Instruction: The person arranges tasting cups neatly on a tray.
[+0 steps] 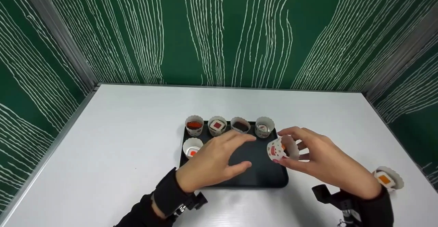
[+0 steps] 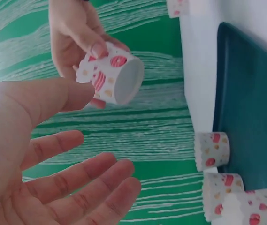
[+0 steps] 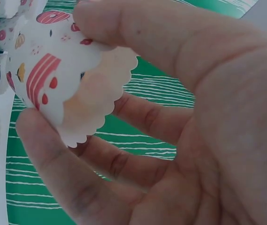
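Observation:
My right hand (image 1: 320, 151) pinches a paper baking cup (image 1: 274, 149) between thumb and fingers above the right side of a black tray (image 1: 263, 172). The cup is tilted, its scalloped rim turned toward my palm, and something orange shows inside. In the right wrist view the cup's printed wall (image 3: 44, 70) carries cake and doughnut pictures. Spread over the tray, my left hand (image 1: 217, 158) holds nothing, its thumb and fingers apart; it partly hides a cup (image 1: 191, 145) at the tray's left side.
Along the tray's back edge stand several more cups, one with a red piece (image 1: 194, 124), one with a white-and-red piece (image 1: 217, 125), one with dark contents (image 1: 240, 125). Another cup (image 1: 393, 177) with a white-and-orange piece sits on the white table (image 1: 119, 145) beside my right wrist. Green walls (image 1: 232, 32) enclose the table.

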Demonstrator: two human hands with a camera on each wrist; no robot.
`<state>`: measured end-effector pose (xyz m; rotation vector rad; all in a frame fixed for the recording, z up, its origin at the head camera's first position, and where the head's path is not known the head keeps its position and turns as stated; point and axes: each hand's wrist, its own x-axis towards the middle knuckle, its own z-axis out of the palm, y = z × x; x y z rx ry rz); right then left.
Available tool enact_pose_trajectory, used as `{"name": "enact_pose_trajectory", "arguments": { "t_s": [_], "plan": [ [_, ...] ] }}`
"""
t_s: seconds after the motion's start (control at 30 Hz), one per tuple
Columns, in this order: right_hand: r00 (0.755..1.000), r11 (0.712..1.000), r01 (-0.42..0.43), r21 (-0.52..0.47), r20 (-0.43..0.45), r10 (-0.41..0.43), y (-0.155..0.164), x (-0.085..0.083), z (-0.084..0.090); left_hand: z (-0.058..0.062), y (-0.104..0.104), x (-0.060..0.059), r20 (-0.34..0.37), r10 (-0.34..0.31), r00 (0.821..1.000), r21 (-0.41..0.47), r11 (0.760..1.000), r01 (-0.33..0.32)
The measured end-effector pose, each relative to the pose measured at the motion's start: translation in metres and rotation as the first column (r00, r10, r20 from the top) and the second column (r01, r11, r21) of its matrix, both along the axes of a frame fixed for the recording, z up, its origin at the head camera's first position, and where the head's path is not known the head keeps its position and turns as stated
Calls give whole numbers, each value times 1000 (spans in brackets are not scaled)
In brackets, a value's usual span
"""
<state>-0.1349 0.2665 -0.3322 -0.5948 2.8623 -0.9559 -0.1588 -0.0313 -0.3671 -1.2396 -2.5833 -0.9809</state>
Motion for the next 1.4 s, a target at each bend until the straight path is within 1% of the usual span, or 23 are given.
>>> {"name": "enact_pose_trajectory", "arguments": {
  "t_s": [0.27, 0.43, 0.67, 0.87, 1.1, 1.23, 1.3, 1.4],
  "plan": [
    [999, 999, -18, -37, 26, 18, -7, -1, 2, 2, 14, 0, 24, -9, 1000, 12, 1000, 8],
    [999, 999, -24, -41, 41, 26, -10, -1, 3, 2, 22, 0, 1, -11, 1000, 30, 1000, 11],
    [999, 999, -41, -25, 7, 41, -14, -2, 1, 1, 30, -1, 3, -31, 1000, 62, 998, 30],
    [998, 996, -64, -62, 10, 64, -17, -2, 0, -1, 34, -1, 11, -31, 999, 92, 995, 30],
    [997, 996, -78, -53, 6, 78, -20, -1, -2, -5, 37, 0, -18, 0, 1000, 124, 992, 2],
    [996, 994, -94, -52, -6, 93, -21, 0, -2, -7, 36, 0, -29, 2, 1000, 139, 990, 2],
    [993, 992, -115, -47, -27, 113, -20, 0, -2, -8, 36, -1, -31, 3, 1000, 136, 991, 2],
    [991, 989, -135, -54, -32, 133, -19, 0, -2, -9, 36, -1, -25, 5, 1000, 120, 993, -2]
  ]
}}
